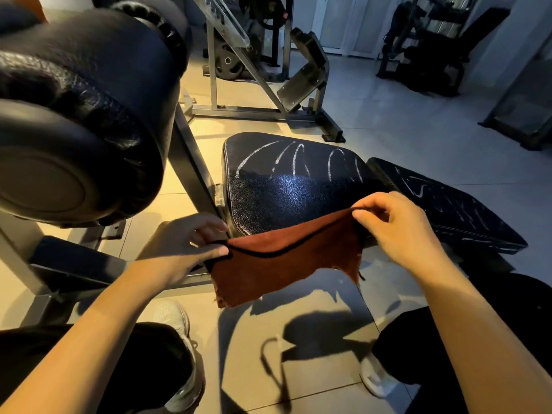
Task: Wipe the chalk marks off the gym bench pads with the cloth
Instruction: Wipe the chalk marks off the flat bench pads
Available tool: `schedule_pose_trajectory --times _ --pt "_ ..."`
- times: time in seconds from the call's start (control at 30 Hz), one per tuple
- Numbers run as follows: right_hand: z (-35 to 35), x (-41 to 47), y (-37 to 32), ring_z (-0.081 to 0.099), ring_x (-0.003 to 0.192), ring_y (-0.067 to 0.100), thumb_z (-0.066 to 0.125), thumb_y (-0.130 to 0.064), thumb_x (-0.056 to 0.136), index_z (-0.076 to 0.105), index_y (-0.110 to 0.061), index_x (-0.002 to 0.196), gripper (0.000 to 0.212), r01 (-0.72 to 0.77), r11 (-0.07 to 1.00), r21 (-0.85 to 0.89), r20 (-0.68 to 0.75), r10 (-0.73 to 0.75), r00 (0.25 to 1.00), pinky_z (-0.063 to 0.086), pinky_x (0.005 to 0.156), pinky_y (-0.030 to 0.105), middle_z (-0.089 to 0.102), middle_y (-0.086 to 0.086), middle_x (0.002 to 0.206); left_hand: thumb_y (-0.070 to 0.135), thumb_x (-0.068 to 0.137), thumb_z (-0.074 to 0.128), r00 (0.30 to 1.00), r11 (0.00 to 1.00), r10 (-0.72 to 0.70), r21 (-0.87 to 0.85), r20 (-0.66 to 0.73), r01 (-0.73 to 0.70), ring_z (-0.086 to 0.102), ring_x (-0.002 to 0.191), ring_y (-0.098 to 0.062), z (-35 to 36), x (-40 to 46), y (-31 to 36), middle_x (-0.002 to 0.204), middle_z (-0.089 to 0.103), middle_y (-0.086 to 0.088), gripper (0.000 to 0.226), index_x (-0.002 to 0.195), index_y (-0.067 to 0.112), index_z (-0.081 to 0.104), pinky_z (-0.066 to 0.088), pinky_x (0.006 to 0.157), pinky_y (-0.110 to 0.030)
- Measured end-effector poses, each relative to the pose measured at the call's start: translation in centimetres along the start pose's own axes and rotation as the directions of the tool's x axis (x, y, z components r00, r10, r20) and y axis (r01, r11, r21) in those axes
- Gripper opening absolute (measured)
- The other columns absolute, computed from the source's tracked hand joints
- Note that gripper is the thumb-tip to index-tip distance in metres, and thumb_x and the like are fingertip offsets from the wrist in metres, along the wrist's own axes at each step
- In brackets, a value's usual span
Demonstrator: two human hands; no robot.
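Cloth pinched by left hand and right hand fingers.

Grained black vinyl, rust-red cloth, painted steel

We see the seat pad covered in glossy, pebbled black leatherette streaked with dry, powdery white chalk marks; the back pad has the same grained skin but looks duller. The cloth is soft, matt, napped fabric with a frayed lower edge and dark stitched hem. The roller pads are wrinkled, shiny vinyl. The frame is dull metal; the floor is smooth tile.
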State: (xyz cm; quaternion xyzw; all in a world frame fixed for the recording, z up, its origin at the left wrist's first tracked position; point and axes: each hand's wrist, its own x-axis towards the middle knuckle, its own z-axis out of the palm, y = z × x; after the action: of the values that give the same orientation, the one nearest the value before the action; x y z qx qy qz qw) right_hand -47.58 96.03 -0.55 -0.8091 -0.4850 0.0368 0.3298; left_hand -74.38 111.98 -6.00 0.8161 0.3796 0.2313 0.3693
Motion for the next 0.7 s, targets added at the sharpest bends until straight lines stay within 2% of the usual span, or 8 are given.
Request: schedule_pose_trajectory --times 0.1,0.2,0.3,0.37,0.43,0.5,0.6,0.7 --pt "-0.4 0.6 0.0 0.056 0.071 0.007 0.062 -0.019 0.093 0.066 -0.029 0.090 0.011 -0.028 0.998 0.059 -0.040 0.030 0.999 0.047 0.071 0.023 0.052 -0.006 0.100 0.046 0.055 0.080 0.995 1.000 0.008 0.010 0.098 -0.009 0.064 0.078 -0.002 0.2 -0.2 -0.2 0.083 0.067 0.022 0.037 0.088 0.036 0.067 0.046 0.063 -0.014" --pt "-0.8 1.6 0.1 0.062 0.049 0.016 0.059 -0.017 0.095 0.065 -0.025 0.089 0.012 -0.084 0.988 0.131 -0.026 0.088 0.996 0.050 0.050 0.021 0.066 0.001 0.073 0.037 0.058 0.085 0.992 0.999 0.021 -0.039 0.128 -0.017 0.065 0.080 0.001 0.3 -0.2 0.1 0.090 0.065 0.026 0.034 0.086 0.027 0.069 0.047 0.061 -0.011" --pt "0.0 4.7 -0.9 0.061 0.044 0.009 0.056 -0.015 0.096 0.065 -0.021 0.094 0.012 -0.080 0.976 0.201 -0.092 0.100 0.991 0.048 0.048 0.013 0.066 0.003 0.059 0.030 0.067 0.085 0.994 0.994 0.063 -0.090 0.093 -0.055 0.065 0.079 0.003 0.1 0.2 0.9 0.087 0.068 0.021 0.023 0.084 0.025 0.070 0.049 0.064 -0.008" --pt "1.7 8.1 -2.4 0.065 0.055 0.005 0.054 -0.015 0.097 0.065 -0.022 0.095 0.012 0.005 0.985 0.174 -0.177 0.026 0.984 0.043 0.053 0.006 0.069 0.004 0.080 0.019 0.076 0.082 0.999 0.997 0.038 -0.071 -0.012 -0.038 0.065 0.078 0.004 -0.1 0.9 0.9 0.080 0.069 0.017 0.018 0.081 0.031 0.069 0.049 0.064 -0.009" --pt "4.6 11.1 -4.5 0.065 0.076 0.010 0.053 -0.015 0.097 0.065 -0.020 0.099 0.013 0.126 0.984 0.124 -0.176 -0.103 0.979 0.045 0.067 0.013 0.068 0.004 0.099 0.017 0.081 0.075 0.994 0.998 -0.001 0.061 -0.111 0.008 0.064 0.073 0.001 -0.4 1.4 0.3 0.073 0.066 0.016 0.022 0.076 0.036 0.066 0.048 0.066 -0.012" --pt "8.5 12.6 -6.2 0.057 0.095 0.017 0.055 -0.014 0.096 0.062 -0.016 0.114 0.020 0.235 0.966 0.112 -0.051 -0.230 0.972 0.045 0.087 0.028 0.059 0.006 0.120 0.023 0.086 0.069 0.988 0.963 -0.048 0.257 -0.149 0.086 0.056 0.069 0.004 -0.7 1.6 -0.4 0.080 0.060 0.020 0.014 0.079 0.034 0.067 0.039 0.065 -0.008" --pt "14.2 11.6 -6.2 0.046 0.126 0.025 0.058 -0.023 0.095 0.037 -0.019 0.145 0.054 0.279 0.958 0.070 0.236 -0.288 0.928 0.040 0.106 0.042 0.031 0.005 0.151 0.031 0.089 0.065 0.960 0.879 -0.042 0.446 -0.277 0.168 0.051 0.073 0.001 0.1 2.4 -0.9 0.098 0.067 0.009 0.011 0.096 0.026 0.072 0.035 0.062 -0.012" --pt "16.3 10.4 -4.2 0.031 0.142 0.021 0.038 -0.040 0.103 0.037 -0.017 0.149 0.052 0.275 0.957 -0.092 0.286 -0.239 0.928 0.022 0.118 0.035 0.034 0.003 0.155 0.033 0.090 0.063 0.927 0.897 -0.010 0.405 -0.375 0.174 0.056 0.083 -0.008 1.7 4.1 0.4 0.099 0.064 0.013 0.015 0.102 0.027 0.069 0.042 0.067 -0.025"
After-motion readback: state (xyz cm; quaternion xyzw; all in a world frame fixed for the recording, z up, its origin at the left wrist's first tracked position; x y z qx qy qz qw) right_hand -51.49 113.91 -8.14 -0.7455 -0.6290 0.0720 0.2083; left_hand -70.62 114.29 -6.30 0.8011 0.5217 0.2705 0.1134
